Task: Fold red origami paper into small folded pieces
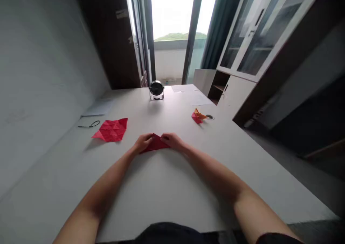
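A folded sheet of red paper [155,143] lies on the white table, its long edge facing me and a peak pointing away. My left hand [143,142] is closed on its left side, thumb and fingers pinching near the upper edge. On the right side my right hand [172,140] pinches the paper too, close to the peak. Parts of both paper corners are hidden under the hands. Farther left rests a creased, partly opened sheet of red paper [111,130]. To the right stands a small folded paper figure [198,116] in orange and red.
A round black device on a silver stand [156,90] sits at the table's far side. A black cord loop [91,124] and pale sheets [98,107] lie at the left. Near the paper figure is a round cable-hole cover [210,117]. Glass-door cabinets [250,31] stand at the right.
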Demonstrator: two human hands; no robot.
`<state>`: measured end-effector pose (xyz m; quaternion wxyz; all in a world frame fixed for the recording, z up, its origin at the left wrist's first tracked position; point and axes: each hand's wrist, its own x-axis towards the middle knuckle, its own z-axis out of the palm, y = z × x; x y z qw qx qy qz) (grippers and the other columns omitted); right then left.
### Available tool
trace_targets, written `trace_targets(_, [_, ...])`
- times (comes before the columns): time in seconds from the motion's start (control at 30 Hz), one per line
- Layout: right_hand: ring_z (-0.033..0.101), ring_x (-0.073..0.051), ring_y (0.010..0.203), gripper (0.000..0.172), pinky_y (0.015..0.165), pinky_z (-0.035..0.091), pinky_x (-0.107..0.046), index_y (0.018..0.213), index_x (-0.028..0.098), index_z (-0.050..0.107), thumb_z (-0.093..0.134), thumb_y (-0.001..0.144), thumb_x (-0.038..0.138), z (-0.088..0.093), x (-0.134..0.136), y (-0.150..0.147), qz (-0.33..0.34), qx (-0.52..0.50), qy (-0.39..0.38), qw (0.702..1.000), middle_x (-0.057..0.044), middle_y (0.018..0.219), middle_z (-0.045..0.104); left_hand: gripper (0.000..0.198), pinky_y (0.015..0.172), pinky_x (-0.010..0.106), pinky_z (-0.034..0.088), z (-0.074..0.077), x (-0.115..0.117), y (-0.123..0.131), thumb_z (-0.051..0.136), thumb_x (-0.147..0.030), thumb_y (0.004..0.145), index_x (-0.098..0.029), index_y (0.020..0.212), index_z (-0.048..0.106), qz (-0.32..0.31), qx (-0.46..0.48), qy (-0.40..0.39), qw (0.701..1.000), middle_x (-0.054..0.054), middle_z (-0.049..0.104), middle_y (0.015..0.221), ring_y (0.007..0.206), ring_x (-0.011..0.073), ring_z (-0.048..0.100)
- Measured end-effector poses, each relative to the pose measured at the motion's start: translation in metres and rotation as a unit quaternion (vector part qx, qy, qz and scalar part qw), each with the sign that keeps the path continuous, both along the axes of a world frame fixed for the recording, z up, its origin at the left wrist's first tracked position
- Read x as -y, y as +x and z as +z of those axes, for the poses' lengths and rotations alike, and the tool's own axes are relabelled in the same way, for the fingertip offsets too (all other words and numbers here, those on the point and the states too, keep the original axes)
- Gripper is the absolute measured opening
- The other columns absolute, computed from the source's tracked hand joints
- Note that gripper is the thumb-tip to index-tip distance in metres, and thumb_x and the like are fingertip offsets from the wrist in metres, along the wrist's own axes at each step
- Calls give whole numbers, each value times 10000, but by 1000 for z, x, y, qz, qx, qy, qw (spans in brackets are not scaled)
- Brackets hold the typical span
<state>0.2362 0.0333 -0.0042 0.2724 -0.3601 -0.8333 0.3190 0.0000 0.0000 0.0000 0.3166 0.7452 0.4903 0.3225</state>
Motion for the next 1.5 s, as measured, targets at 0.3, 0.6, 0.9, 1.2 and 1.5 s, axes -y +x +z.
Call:
trace_targets(0.3, [484,-100,647,243,625,354,-211,894,164,730,554,886,332,2,0,-1,-6,17,-2,1000,2,715,640,291,679,251,449,-6,-3,-1,488,-383,916,-173,898,689,17,-19,21,999,11,691,809,727,160,571])
trace_targets(0.6, [493,-102,654,224,640,361,-217,890,166,729,564,876,316,3,0,-1,-9,17,3,1000,-3,731,657,288,697,263,450,-8,-5,-3,498,-384,903,-173,914,693,17,-14,25,999,20,700,830,740,166,578])
trace_targets(0.9, [486,-101,650,228,634,354,-215,890,168,731,564,876,323,5,1,-1,-11,20,4,1000,-3,726,656,288,682,258,454,-6,-4,-1,504,-384,895,-174,897,702,27,-16,22,999,19,695,804,726,164,570])
trace_targets(1.2, [499,-104,661,234,640,365,-214,891,175,727,556,879,334,3,0,-1,-10,15,-2,1000,1,734,654,297,713,269,475,-8,-5,-1,506,-392,894,-181,930,713,23,-7,22,999,27,717,848,752,177,599])
trace_targets(1.5, [513,-105,675,234,654,370,-217,897,172,729,554,882,327,3,0,0,-9,19,3,1000,-6,759,669,290,709,266,478,-6,-3,-1,503,-385,900,-185,929,711,23,-3,25,999,25,715,851,767,177,602])
